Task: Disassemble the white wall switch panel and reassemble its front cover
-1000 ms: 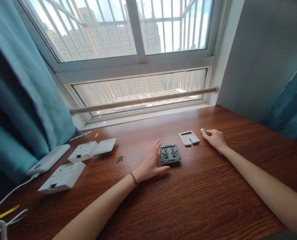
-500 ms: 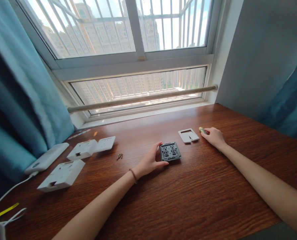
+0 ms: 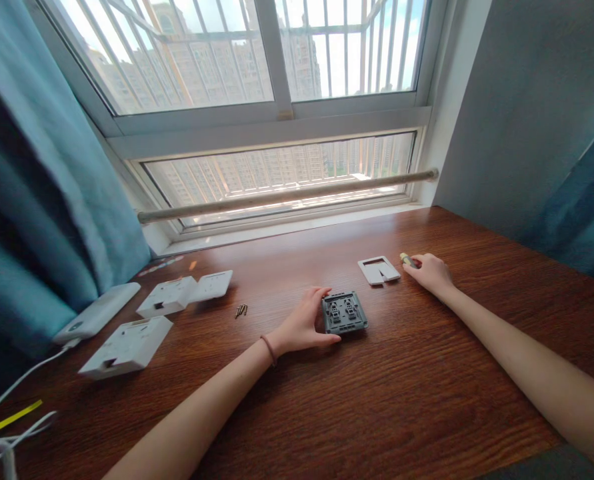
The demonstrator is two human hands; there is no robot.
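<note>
A dark grey wall switch body (image 3: pixel 347 313), square with two mechanisms on its face, lies on the wooden table. My left hand (image 3: pixel 309 320) grips it at its left side, fingertips at the far corner and thumb along the near edge. To the right, my right hand (image 3: pixel 429 275) rests low on the table, its fingers closed on a small tool with a yellow and grey handle (image 3: pixel 407 260); the rest of the tool is hidden. Just left of that hand is a white switch faceplate (image 3: pixel 368 272) with a cut-out. Several screws (image 3: pixel 241 311) lie left of my left hand.
Two white box-shaped parts (image 3: pixel 127 348) and a white flat plate (image 3: pixel 215 285) lie on the left. Beyond them are a white power bank (image 3: pixel 97 313) with a cable, a yellow strip (image 3: pixel 11 419) and a blue curtain (image 3: pixel 101 220). A window rail (image 3: pixel 297 195) runs behind the table.
The switch body has turned slightly and sits a little nearer and further right, with my left hand shifted alongside it. My right hand stays by the faceplate, still holding the tool.
</note>
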